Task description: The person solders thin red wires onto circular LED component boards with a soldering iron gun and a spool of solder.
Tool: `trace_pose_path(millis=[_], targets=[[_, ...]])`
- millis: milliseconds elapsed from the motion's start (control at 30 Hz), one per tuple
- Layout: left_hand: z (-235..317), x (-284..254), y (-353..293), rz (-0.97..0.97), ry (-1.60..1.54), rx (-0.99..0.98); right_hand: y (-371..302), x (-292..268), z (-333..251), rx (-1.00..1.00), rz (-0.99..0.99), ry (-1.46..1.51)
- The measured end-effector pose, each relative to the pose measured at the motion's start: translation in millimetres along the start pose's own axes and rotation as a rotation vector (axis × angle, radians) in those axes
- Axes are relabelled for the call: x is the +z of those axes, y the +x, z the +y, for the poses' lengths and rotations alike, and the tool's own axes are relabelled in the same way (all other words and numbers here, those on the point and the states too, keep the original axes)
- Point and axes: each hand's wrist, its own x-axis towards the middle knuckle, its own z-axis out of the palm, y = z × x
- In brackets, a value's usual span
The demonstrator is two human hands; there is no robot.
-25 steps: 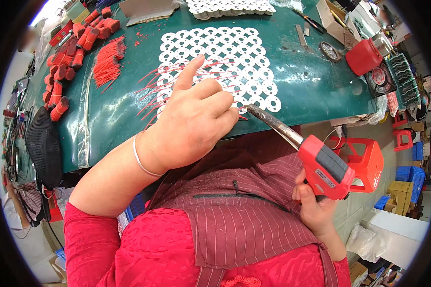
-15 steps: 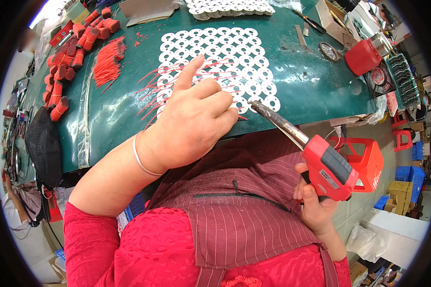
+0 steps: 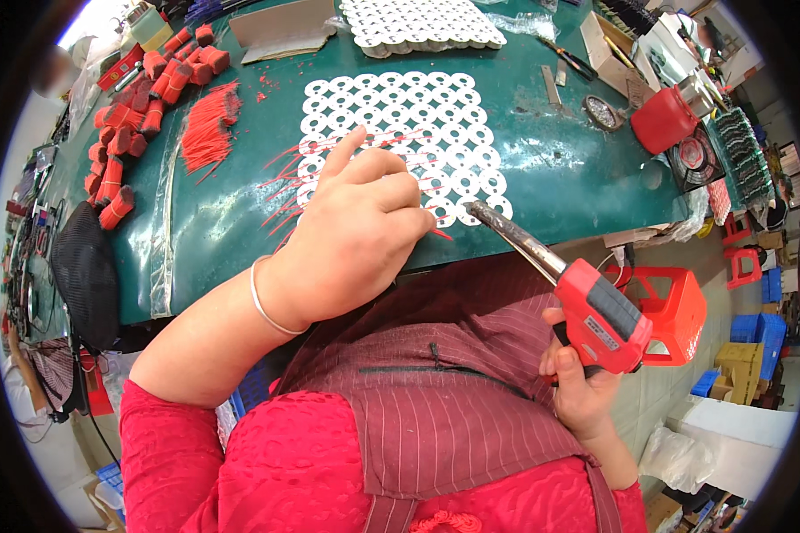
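Observation:
On the green table lies a panel of joined white rings point(image 3: 462, 157) in rows, with several thin red wires point(image 3: 280, 182) laid across it. My left hand point(image 3: 351, 235) is over the panel's near left part, index finger stretched forward and the other fingers curled in. A red wire end pokes out beside its curled fingers, which seem to pinch that wire; the thumb and the contact are hidden. My right hand point(image 3: 582, 386) grips a red and black soldering gun point(image 3: 603, 311). Its dark, sooty tip reaches the panel's near edge, to the right of my left fingers.
At the left are a loose pile of red wires point(image 3: 212, 129) and several bundled red wires point(image 3: 108, 182). A stack of white ring panels point(image 3: 422, 27) stands at the back. Far right sit a red bottle point(image 3: 662, 120), pliers point(image 3: 567, 55) and a round dish point(image 3: 603, 113). A red stool point(image 3: 676, 311) is beside the table.
The whole view has shifted slightly, so the panel appears lower. Both hands and the soldering gun keep nearly the same places over the panel.

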Motion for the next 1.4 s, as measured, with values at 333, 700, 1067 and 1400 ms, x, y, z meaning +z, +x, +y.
trace_pose_path(millis=[333, 700, 1067, 1400], targets=[[-20.3, -18.1, 40.3, 0.119, 0.015, -0.088, 21.4, -4.3, -17.6, -0.052, 0.167, -0.008], [-32.4, 16.9, 78.3, -0.080, 0.403, -0.195, 81.6, -21.4, -84.5, -0.174, 0.216, -0.414], [-56.1, 34.0, 68.5, -0.001, 0.305, -0.199, 96.5, -1.0, -23.8, 0.031, 0.148, 0.049], [-51.0, 33.1, 69.0, -0.061, 0.196, -0.162, 90.7, 4.9, -10.0, 0.068, 0.094, 0.076]])
